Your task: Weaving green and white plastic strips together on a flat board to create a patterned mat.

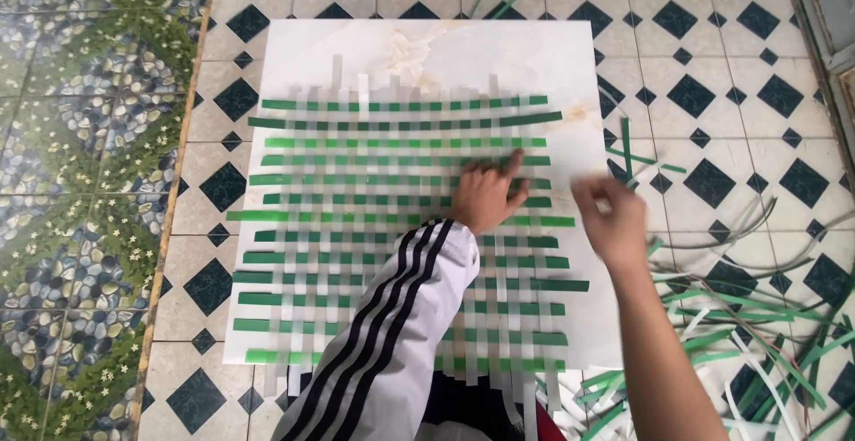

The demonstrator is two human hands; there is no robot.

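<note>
Your left hand [488, 193] lies flat and spread on the woven mat of green and white flat plastic strips [392, 227], pressing on it toward its 3 o'clock side, with the index finger pointing up toward 1 o'clock. It grips nothing; the fingers are simply splayed on the weave. That arm wears a white sleeve with black stripes [392, 334], which crosses the mat's lower half from 6 o'clock.

Your right hand [610, 214] hovers just past the mat's right edge, at 3 o'clock from the left hand and close to it. It is blurred, with fingers curled loosely; you cannot tell whether it pinches a strip.

The mat rests on a pale marble-patterned square board [427, 49], which lies on a floor of white tiles with dark diamond insets [704, 93]. White strip ends stick out beyond the weave at 12 o'clock and at 6 o'clock.

A loose heap of green and white strips [757, 334] sprawls on the floor at 4 o'clock from the board. At 9 o'clock runs a band of pebble-and-leaf patterned tiles [80, 183].
</note>
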